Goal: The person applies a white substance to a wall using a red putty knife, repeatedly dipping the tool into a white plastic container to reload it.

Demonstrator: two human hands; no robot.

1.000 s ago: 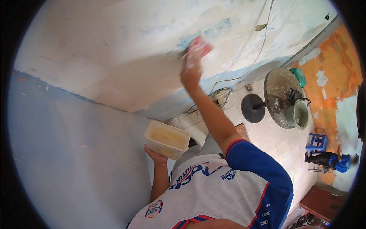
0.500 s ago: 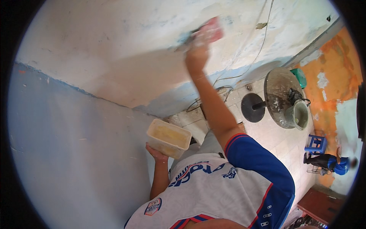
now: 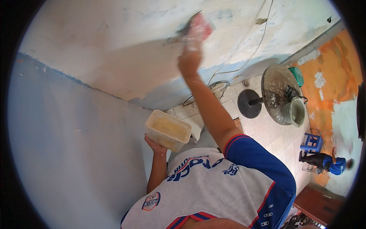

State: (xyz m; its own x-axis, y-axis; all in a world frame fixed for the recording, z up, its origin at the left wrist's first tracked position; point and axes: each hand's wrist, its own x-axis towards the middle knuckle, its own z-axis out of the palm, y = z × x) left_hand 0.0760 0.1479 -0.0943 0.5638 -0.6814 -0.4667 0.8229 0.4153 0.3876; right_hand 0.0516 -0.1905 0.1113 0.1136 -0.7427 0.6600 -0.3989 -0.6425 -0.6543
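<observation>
My left hand supports a pale rectangular plastic tub from its side and underside. Inside the tub, a yellowish-cream layer coats the bottom. Up at the wall, my right hand grips a red putty scraper with a thin dark edge. The scraper lies against or very near the patchy white wall; motion blur hides the exact contact. White residue covers the right fingers. Grey-blue smears mark the wall around the blade.
A bluish wall meets the white one at my left. To the right, a round table carries a bucket and a black bag. A cable hangs along the wall. Farther off, another person is near a blue stool.
My right hand and the scraper have shifted slightly left and the wrist has turned. The left hand still holds the tub, which is nearly in the same place.
</observation>
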